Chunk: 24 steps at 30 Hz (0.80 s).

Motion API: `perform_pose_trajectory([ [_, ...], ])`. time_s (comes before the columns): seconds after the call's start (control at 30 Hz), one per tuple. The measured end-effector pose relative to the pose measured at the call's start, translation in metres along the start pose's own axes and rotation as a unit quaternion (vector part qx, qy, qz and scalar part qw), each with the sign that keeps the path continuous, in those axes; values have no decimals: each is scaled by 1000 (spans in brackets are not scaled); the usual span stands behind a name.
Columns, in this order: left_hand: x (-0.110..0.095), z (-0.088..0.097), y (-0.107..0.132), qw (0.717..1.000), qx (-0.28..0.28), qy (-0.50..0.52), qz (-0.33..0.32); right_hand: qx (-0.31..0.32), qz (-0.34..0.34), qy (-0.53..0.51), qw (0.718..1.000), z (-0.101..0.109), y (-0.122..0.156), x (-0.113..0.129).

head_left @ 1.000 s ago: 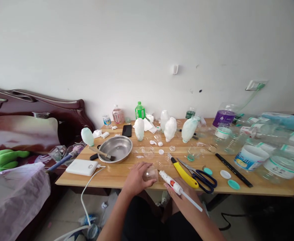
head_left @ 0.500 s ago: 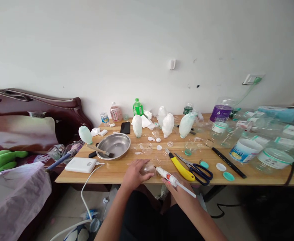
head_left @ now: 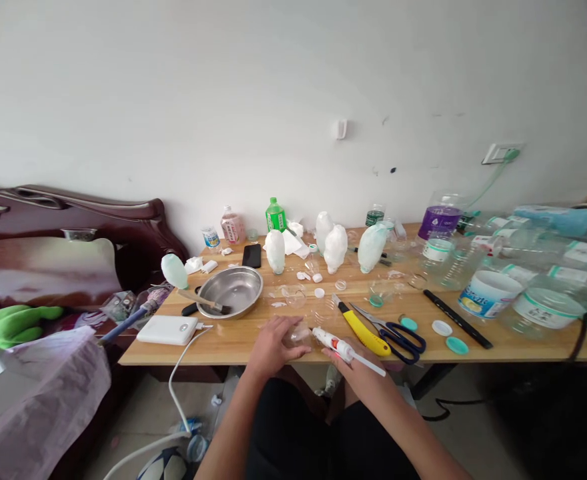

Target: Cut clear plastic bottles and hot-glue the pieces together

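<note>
Here the left hand [head_left: 269, 348], the nearer one, curls its fingers around the clear plastic piece [head_left: 298, 335] at its two o'clock, just beside the tip of the white glue gun [head_left: 335, 345], lying ten-to-four o'clock, gripped by the right hand [head_left: 362, 380].

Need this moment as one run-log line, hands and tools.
left hand: holding clear plastic piece | right hand: holding white glue gun, pointed toward piece | nearby: yellow-handled tool, scissors

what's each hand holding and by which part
Left hand: a clear plastic piece, held around its side. Right hand: a glue gun, apparently by the handle, which the hand hides.
</note>
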<state>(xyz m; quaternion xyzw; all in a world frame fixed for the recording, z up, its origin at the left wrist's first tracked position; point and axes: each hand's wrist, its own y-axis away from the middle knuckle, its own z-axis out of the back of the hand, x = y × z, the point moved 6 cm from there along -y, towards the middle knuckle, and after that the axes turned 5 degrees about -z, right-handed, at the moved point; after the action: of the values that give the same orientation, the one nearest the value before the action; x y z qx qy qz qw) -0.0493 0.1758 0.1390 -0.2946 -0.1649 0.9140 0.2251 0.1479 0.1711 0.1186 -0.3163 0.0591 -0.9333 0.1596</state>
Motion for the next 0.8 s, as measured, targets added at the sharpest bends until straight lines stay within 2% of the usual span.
perform_pose_trajectory([
  [0.27, -3, 1, -1, 1000, 4, -4, -4, -1, -17, -4, 1000, 6, -3, 2],
  [0.4, 1, -1, -2, 1000, 2, -1, -11, 19, -11, -12, 1000, 14, -4, 6],
  [0.6, 2, -3, -2, 1000, 3, -6, -19, 49, -56, 3, 997, 18, -9, 3],
  [0.8, 2, -3, -3, 999, 8, -9, -30, 78, -67, -6, 995, 26, -16, 6],
])
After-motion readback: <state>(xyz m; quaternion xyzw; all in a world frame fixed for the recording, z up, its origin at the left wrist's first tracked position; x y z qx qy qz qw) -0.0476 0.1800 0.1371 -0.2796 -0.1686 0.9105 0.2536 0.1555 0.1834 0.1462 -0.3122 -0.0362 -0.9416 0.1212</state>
